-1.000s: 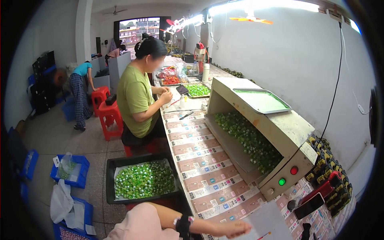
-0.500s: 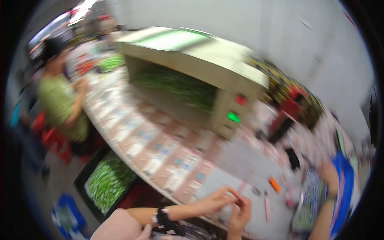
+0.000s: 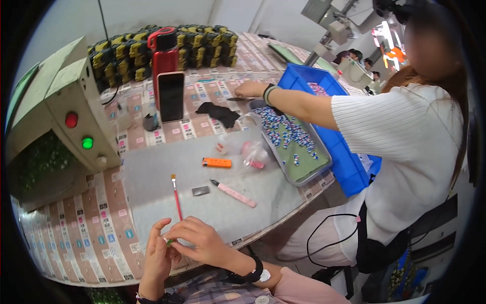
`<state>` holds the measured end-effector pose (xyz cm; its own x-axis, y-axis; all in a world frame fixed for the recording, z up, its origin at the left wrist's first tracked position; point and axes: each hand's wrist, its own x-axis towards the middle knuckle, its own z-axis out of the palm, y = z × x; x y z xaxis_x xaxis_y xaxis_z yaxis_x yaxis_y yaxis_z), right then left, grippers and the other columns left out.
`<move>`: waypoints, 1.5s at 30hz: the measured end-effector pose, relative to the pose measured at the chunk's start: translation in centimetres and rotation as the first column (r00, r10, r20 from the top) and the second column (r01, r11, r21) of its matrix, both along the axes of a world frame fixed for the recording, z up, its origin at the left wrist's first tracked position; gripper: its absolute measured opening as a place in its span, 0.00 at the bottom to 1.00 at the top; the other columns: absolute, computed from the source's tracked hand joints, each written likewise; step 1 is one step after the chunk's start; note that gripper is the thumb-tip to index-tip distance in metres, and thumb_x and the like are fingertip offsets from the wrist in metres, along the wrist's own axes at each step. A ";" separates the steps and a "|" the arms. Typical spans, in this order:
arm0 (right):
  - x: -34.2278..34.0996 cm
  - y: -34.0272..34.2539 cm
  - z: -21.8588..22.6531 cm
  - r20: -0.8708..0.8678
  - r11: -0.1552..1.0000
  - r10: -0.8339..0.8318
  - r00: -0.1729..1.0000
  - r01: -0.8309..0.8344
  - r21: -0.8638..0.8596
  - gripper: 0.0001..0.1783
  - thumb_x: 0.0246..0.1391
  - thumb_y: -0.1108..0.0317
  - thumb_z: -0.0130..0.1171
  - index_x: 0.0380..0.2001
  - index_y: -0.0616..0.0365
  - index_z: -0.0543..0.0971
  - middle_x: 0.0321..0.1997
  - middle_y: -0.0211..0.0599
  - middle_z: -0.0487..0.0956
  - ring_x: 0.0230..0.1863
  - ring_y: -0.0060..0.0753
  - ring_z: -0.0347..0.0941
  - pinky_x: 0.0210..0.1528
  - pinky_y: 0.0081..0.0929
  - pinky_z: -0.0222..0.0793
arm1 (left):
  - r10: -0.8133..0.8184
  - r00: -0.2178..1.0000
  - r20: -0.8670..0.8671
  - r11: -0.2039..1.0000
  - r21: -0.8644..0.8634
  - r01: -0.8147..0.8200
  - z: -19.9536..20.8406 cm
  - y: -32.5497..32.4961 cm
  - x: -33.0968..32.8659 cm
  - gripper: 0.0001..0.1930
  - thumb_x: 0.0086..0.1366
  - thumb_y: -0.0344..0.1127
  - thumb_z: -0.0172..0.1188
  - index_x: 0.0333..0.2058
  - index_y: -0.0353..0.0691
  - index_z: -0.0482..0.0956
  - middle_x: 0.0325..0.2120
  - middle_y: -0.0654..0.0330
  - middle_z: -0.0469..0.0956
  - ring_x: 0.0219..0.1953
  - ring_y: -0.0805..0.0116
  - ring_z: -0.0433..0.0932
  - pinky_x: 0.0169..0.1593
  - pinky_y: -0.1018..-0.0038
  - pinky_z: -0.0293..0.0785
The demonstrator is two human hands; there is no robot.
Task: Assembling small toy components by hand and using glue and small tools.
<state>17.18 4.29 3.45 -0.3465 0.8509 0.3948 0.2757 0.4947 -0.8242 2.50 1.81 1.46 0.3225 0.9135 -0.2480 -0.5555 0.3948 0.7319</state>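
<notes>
My left hand [image 3: 161,256] and my right hand [image 3: 201,242] meet at the near edge of the table. A small green piece [image 3: 169,242] sits between their fingertips, pinched by the right thumb and forefinger; the left fingers close in on it too. Its exact kind is too small to make out. Just beyond the hands a red-handled paintbrush [image 3: 176,197] lies on a pale sheet [image 3: 152,157]. To its right are a small grey block [image 3: 200,191], a pink pen-like tool [image 3: 234,193] with a dark tip and an orange bar-shaped item [image 3: 216,162].
A beige machine [image 3: 68,101] with red and green buttons stands left. A red bottle [image 3: 165,55] and phone [image 3: 171,96] stand behind the sheet, near a black cloth [image 3: 218,114]. A co-worker [image 3: 400,126] reaches over a tray [image 3: 296,180] of small coloured pieces and a blue crate [image 3: 349,177].
My view has swung to the right, bringing the co-worker and tray fully into sight. The person in green at the left has left the picture. My hands stay together.
</notes>
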 end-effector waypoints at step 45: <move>2.3 -1.1 -2.4 -0.095 0.992 -0.110 0.989 0.103 -0.069 0.09 0.39 0.76 0.60 0.29 0.58 0.75 0.37 0.38 0.75 0.37 0.37 0.72 0.37 0.27 0.69 | 0.138 0.985 -0.102 0.990 -0.008 -0.140 -2.1 -0.4 1.5 0.17 0.60 0.28 0.51 0.49 0.31 0.67 0.40 0.55 0.73 0.40 0.70 0.74 0.45 0.75 0.72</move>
